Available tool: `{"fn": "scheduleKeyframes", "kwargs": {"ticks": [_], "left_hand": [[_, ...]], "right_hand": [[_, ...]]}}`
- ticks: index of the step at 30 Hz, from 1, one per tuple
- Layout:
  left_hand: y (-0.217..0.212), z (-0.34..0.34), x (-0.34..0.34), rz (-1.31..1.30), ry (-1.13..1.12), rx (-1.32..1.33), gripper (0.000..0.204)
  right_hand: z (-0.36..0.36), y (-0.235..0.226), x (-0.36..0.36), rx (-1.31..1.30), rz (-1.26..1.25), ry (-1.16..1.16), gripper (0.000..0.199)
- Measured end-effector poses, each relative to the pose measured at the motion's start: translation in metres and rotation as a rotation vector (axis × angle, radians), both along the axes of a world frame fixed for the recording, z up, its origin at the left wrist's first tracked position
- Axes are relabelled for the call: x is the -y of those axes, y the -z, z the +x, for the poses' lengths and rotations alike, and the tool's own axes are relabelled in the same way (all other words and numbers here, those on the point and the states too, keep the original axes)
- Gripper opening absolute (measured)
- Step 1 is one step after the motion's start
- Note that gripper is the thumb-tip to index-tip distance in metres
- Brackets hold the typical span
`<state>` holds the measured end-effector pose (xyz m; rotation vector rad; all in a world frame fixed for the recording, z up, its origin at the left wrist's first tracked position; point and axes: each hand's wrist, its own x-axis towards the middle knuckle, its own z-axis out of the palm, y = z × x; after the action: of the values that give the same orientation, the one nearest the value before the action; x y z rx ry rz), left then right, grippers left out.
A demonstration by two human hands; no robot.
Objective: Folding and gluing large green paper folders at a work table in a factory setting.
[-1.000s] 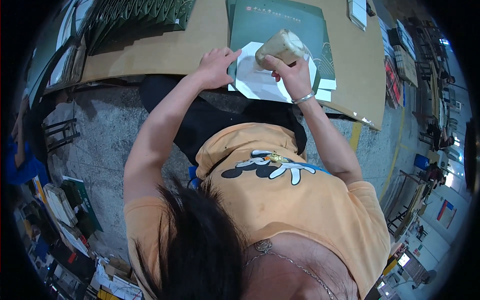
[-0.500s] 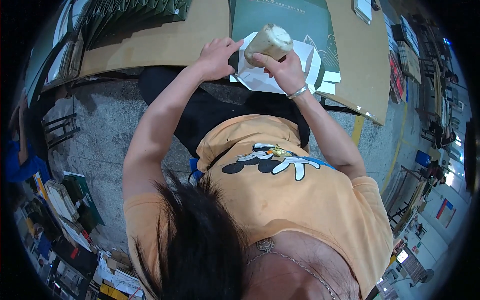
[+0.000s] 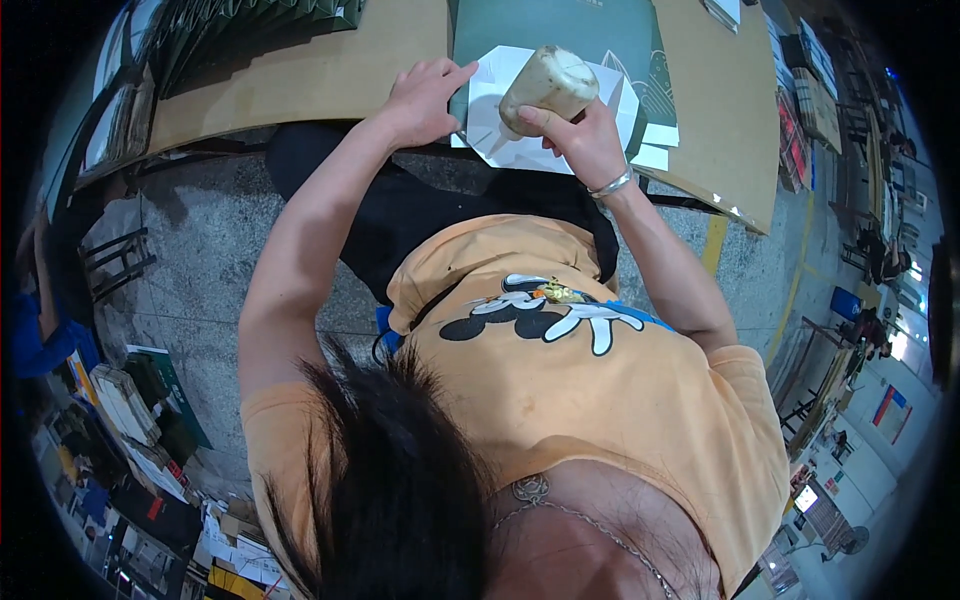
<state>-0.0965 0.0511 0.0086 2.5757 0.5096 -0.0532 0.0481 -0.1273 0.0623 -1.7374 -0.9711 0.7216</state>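
One whitish bottle (image 3: 551, 86) gripped by fingers of right hand (image 3: 591, 150); left hand (image 3: 418, 104), fingers spread, perhaps touching white paper (image 3: 489, 88).

L fingers (image 3: 461, 76) at sheet's (image 3: 489, 95) L edge; R fingers (image 3: 545, 121) around btl (image 3: 555, 82), above sheet. Sheet lies on board (image 3: 550, 25), btwn both sets of fingers; board runs on beyond them, atop table (image 3: 300, 98). Slips (image 3: 652, 157) poke out under board, R of R fingers. On table: bags (image 3: 255, 35) beyond & L of L fingers; papers (image 3: 722, 12) beyond & R of R fingers.
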Motion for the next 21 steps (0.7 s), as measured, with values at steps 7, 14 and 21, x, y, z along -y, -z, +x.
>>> {"fn": "scheduleKeyframes", "kwargs": {"ticks": [7,14,21], "left_hand": [[0.004,-0.001,0.001,0.002,0.012,0.051,0.081],[0.000,0.000,0.002,0.011,-0.009,0.001,0.080],[-0.003,0.000,0.000,-0.040,-0.007,-0.006,0.080]], "right_hand": [[0.002,-0.007,0.013,-0.025,-0.044,0.026,0.040],[0.013,-0.003,0.028,-0.047,-0.118,0.040,0.048],[0.020,-0.010,0.040,-0.009,-0.077,0.124,0.038]]}}
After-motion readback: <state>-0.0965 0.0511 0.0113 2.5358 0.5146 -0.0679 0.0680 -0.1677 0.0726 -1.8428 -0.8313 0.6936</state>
